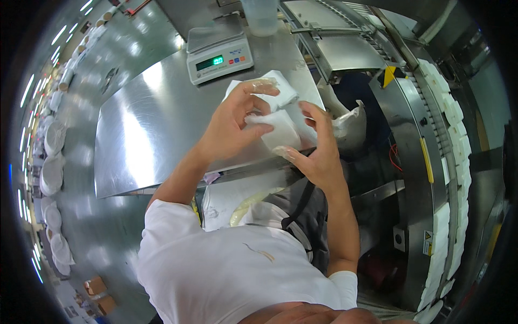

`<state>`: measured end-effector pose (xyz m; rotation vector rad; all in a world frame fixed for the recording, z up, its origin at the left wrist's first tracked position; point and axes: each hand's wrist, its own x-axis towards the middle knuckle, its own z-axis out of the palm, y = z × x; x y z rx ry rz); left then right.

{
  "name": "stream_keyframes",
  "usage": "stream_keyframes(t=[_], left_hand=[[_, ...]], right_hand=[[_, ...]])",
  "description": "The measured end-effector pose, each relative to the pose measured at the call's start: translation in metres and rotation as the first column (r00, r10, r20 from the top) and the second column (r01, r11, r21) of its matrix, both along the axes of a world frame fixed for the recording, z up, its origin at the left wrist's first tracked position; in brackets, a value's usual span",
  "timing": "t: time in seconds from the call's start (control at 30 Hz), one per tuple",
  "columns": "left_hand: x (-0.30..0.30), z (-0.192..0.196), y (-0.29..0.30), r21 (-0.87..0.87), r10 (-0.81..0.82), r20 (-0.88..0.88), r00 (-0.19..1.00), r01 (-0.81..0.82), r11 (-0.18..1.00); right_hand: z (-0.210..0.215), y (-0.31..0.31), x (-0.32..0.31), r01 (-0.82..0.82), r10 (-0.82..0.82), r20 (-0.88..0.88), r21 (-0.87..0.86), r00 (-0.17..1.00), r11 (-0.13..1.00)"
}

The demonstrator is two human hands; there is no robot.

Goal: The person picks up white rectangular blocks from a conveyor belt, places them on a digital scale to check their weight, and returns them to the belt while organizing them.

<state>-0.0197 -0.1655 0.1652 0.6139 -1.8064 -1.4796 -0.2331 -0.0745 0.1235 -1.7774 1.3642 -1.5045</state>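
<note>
My left hand [234, 119] is over the steel table, its fingers curled and its thumb on a white folded sheet [280, 128], which looks like soft tissue or cloth. The left index finger reaches across a second white folded stack [281, 93] just beyond. To the right, my right hand [319, 148] has thumb and fingers spread apart beside the sheet's right edge, with nothing held between them. Translucent coverings show on some fingertips. A thin clear plastic layer [303, 123] lies between the hands; its exact shape is hard to tell.
A digital scale [221, 62] stands at the back of the steel table [162, 124], a translucent container [261, 19] beside it. On the right runs a conveyor machine [413, 113] with a line of white packs [458, 140]. A plastic bag [352, 127] hangs by the table's right edge.
</note>
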Motion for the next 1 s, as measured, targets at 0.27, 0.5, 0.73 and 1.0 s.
stream_keyframes(t=[0.27,0.5,0.73,1.0], left_hand=[[-0.051,-0.027,0.02,0.047,0.01,-0.242,0.97,0.002,0.999],[-0.09,-0.036,0.068,0.699,-0.022,-0.462,0.887,0.379,0.606],[-0.108,-0.037,0.071,0.663,-0.113,-0.376,0.92,0.352,0.661],[-0.123,-0.038,0.086,0.525,-0.224,-0.415,0.882,0.433,0.733]], right_hand=[[0.005,0.033,-0.024,0.067,-0.092,0.128,0.193,0.987,0.979],[-0.008,0.064,-0.04,0.323,-0.476,-0.514,-0.362,0.714,0.874],[-0.017,0.11,-0.072,0.266,-0.301,-0.266,-0.162,0.916,0.95],[-0.035,0.117,-0.067,-0.001,-0.089,0.683,0.131,0.725,0.991]])
